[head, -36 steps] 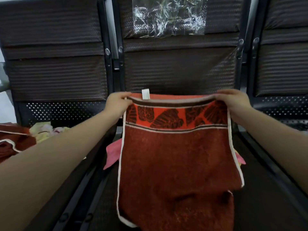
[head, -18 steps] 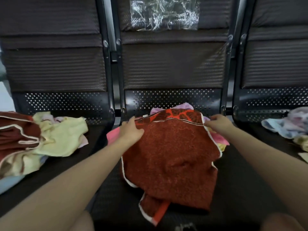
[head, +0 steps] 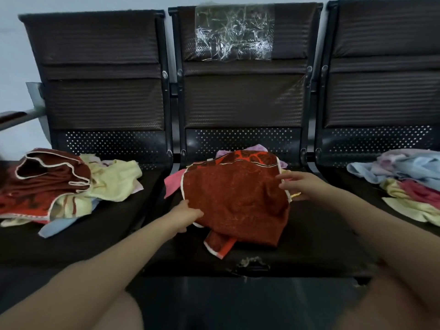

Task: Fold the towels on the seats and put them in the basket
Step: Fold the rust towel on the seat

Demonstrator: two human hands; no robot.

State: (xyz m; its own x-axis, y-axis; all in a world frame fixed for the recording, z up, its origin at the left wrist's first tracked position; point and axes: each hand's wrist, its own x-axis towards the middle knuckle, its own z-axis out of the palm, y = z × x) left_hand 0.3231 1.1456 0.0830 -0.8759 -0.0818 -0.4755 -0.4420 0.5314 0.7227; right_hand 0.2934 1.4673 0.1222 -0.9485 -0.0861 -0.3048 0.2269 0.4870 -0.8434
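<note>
Rust-red towel (head: pixel 234 198) down on the middle seat (head: pixel 309 246), centre of frame, draped over a few pastel cloths (head: pixel 172 183) peeking out at 10 and 12 o'clock, probably spread there for a flat folding surface. Left hand (head: pixel 188 214) pinching the white-trimmed edge at 8 o'clock, likely to pull it taut; right hand (head: pixel 294 183) released at 3 o'clock, fingers spread just at the side hem. Loose piles (head: pixel 71 189) waiting at 9 and 3 o'clock; no basket in sight.
</note>
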